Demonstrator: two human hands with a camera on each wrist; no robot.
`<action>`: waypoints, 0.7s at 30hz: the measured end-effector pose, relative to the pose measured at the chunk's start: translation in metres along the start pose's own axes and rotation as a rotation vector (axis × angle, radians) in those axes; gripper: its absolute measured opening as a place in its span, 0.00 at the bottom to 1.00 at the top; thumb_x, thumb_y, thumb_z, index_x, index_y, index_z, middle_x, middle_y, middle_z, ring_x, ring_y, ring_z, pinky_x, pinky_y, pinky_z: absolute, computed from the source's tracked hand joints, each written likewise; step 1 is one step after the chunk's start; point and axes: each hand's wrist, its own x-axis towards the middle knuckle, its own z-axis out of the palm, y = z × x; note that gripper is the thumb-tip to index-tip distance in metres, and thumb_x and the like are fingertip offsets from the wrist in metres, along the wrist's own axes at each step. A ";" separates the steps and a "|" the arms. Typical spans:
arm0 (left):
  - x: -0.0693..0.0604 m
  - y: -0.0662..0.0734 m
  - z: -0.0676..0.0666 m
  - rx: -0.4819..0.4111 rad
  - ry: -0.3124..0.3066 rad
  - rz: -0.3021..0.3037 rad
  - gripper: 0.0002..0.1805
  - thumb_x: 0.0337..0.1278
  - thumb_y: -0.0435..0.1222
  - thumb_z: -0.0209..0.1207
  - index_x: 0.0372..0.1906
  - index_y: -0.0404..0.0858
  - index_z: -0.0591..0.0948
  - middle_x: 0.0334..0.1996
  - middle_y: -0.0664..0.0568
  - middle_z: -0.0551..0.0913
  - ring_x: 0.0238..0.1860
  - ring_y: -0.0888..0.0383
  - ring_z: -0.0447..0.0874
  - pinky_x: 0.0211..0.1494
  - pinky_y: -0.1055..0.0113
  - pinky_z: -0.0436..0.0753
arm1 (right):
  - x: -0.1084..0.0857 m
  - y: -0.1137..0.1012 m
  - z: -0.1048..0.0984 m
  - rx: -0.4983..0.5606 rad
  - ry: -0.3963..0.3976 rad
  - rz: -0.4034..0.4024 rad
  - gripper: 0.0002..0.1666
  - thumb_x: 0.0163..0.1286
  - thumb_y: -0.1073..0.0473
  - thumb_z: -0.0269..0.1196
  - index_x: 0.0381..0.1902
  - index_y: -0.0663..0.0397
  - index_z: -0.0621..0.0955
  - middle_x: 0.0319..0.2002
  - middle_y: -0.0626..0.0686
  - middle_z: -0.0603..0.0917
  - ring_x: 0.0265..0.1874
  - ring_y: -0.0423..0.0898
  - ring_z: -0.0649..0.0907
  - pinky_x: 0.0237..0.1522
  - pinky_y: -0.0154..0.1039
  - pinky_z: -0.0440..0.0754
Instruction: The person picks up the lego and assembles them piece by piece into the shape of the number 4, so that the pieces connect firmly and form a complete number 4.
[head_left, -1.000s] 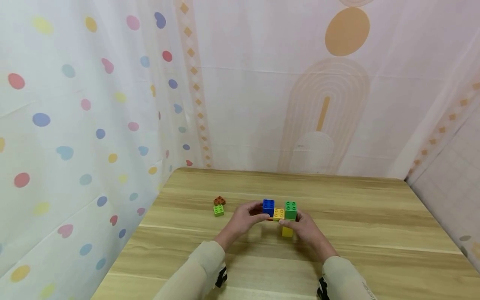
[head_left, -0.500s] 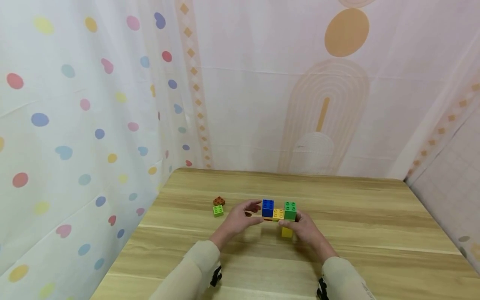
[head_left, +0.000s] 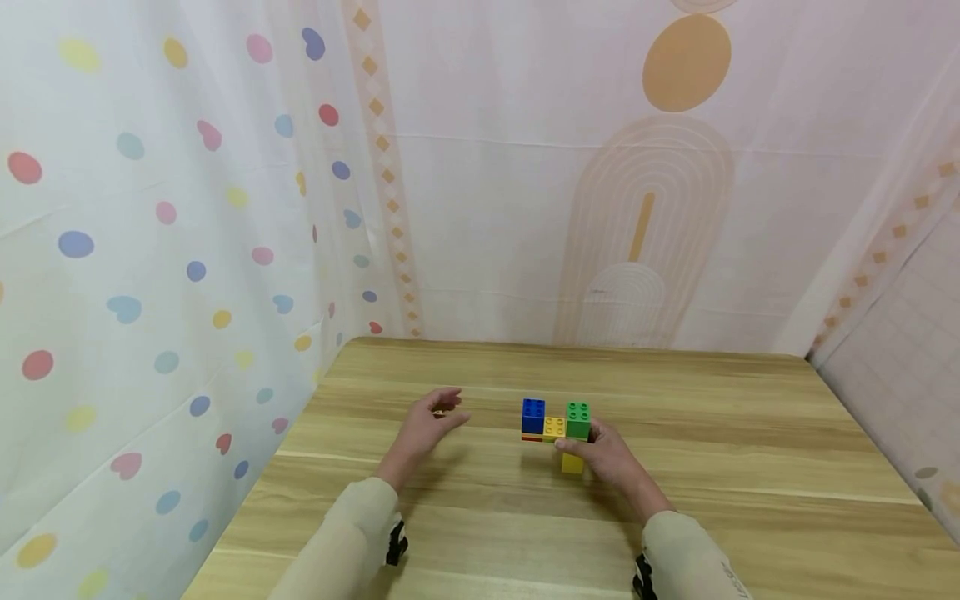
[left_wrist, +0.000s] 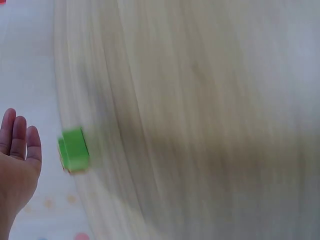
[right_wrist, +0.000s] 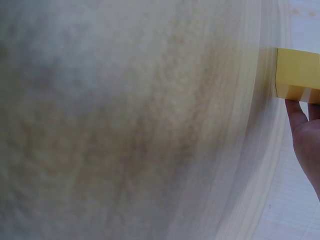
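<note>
My right hand (head_left: 611, 458) grips the right end of a joined toy-brick build, thumb in front. On top of the build a blue brick (head_left: 533, 415) stands at the left and a green brick (head_left: 577, 420) at the right, with a lower orange-yellow brick (head_left: 554, 428) between them. A yellow brick (head_left: 572, 463) sits underneath at the right, and fills the view beside my fingers as a yellow block (right_wrist: 297, 75) in the right wrist view. My left hand (head_left: 422, 432) is off the build, fingers relaxed, near a blurred green brick (left_wrist: 75, 150) in the left wrist view.
The wooden table (head_left: 720, 425) extends all around the hands. A spotted curtain (head_left: 165, 275) hangs at its left side and a patterned curtain (head_left: 495, 242) behind its far edge. In the head view my left hand covers the loose bricks.
My left hand has let go of the build's blue end and moved left, over the loose lime-green and brown bricks. My right hand still holds the build in nearly the same place.
</note>
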 end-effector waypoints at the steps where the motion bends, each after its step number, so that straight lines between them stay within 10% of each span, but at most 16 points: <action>1: 0.000 -0.003 -0.005 0.003 0.016 -0.017 0.27 0.62 0.34 0.66 0.66 0.34 0.75 0.57 0.37 0.78 0.59 0.42 0.74 0.58 0.51 0.75 | 0.000 0.000 0.000 0.001 -0.002 -0.002 0.24 0.67 0.53 0.69 0.56 0.59 0.79 0.47 0.51 0.85 0.44 0.45 0.80 0.51 0.43 0.76; 21: -0.002 -0.046 -0.042 0.143 0.103 -0.139 0.27 0.61 0.36 0.67 0.62 0.31 0.77 0.55 0.38 0.80 0.57 0.45 0.77 0.58 0.52 0.76 | -0.001 0.000 -0.001 -0.022 0.001 -0.006 0.26 0.67 0.51 0.69 0.56 0.61 0.79 0.47 0.52 0.85 0.42 0.46 0.79 0.50 0.44 0.76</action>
